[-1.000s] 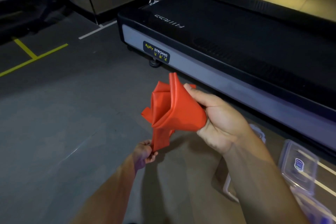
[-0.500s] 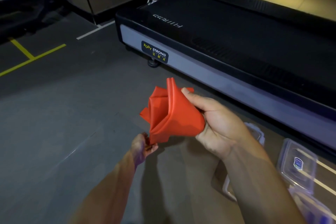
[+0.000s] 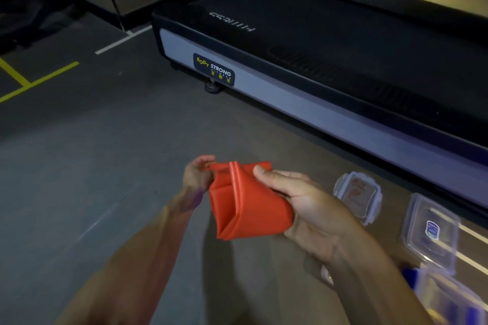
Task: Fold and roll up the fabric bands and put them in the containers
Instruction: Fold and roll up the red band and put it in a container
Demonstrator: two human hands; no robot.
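A red fabric band (image 3: 248, 206), folded over into a loose bundle of several layers, is held above the floor in the middle of the view. My right hand (image 3: 311, 211) grips its right side, thumb on top of the fold. My left hand (image 3: 196, 173) pinches the band's upper left corner. On the floor to the right stand clear plastic containers: one (image 3: 357, 196) closed with something red inside, another (image 3: 430, 232) with a blue label on its lid.
A black treadmill (image 3: 330, 60) with a grey side rail runs across the back and right. A third clear container with blue parts (image 3: 449, 301) lies at the bottom right. Yellow and white lines mark the dark floor (image 3: 79, 166) at the left.
My left hand let go of the hanging end and rose to pinch the band's upper left corner. The tail is now tucked into the bundle, which sits lower and flatter in my right hand.
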